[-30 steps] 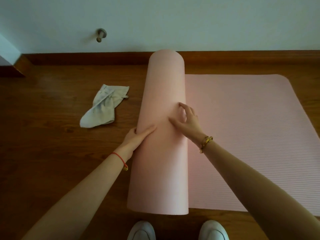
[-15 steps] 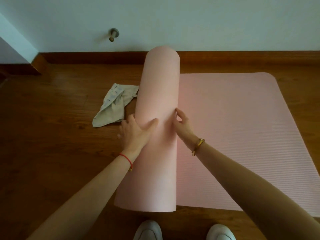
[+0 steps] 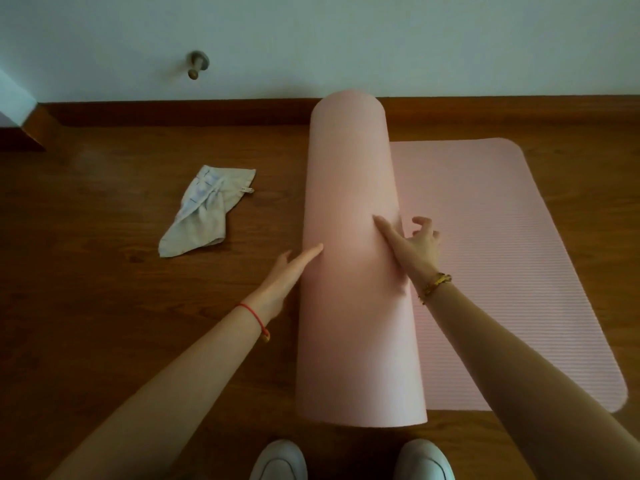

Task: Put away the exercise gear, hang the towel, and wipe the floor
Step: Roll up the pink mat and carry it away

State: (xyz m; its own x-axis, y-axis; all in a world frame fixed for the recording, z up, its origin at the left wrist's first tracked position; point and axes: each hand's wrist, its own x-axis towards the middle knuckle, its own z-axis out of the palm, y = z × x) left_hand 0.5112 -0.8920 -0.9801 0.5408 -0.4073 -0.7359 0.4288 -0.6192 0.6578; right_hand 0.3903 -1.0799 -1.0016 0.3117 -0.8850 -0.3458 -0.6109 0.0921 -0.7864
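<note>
Grip first: nothing is clasped. The left grip (image 3: 287, 271) is laid flat, fingers straight, against the 9 o'clock flank of the rolled part of the pink exercise mat (image 3: 349, 185). The right grip (image 3: 414, 249) is pressed on the 3 o'clock flank, forefinger stretched along the roll, the other fingers loosely bent above the unrolled stretch (image 3: 502, 254) and closed on nothing.

The roll is laid along the 6-to-12 line on the wooden floor (image 3: 104, 271), its far end near the skirting. The flat stretch is spread toward 3 o'clock, so the rolling is judged to be partly done.

For a neat roll, pressure should be shared evenly by both grips and directed toward 3 o'clock. The roll looks wide and slack, so it is probably best drawn back and tightened before each push. Both ends should be watched so that the layers are kept flush and no cone is formed.

A crumpled towel (image 3: 204, 213) is seen at 10 o'clock, well apart from the roll, and a wall hook (image 3: 198, 62) at 11 o'clock.
</note>
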